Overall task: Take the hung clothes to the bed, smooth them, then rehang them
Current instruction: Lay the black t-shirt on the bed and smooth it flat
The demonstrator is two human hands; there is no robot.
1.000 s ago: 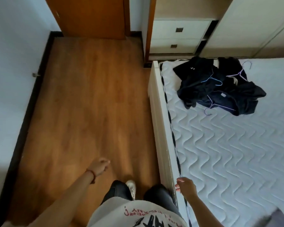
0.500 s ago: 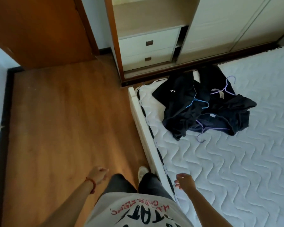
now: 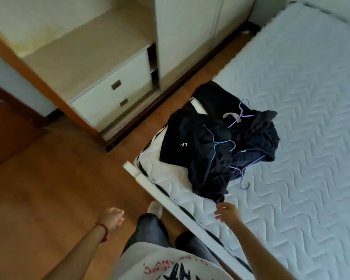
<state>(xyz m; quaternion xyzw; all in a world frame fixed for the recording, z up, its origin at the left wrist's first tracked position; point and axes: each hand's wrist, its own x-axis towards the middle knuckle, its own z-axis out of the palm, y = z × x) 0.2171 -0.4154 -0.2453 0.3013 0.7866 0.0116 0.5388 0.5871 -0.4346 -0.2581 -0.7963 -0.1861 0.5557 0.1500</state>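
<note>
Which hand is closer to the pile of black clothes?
Right. The right hand hovers just below the pile of black clothes; the left hand hangs over the floor, farther away.

the whole view is a little blurred, so the white letters on the dark clothes (image 3: 218, 142) cannot be read, the bed (image 3: 303, 122) is cut by the right edge, and the hangers are partly hidden inside the cloth.

Red cord bracelet (image 3: 105, 231), white printed shirt (image 3: 166, 265), dark trousers (image 3: 150, 231), pale shoe (image 3: 155, 207).
</note>
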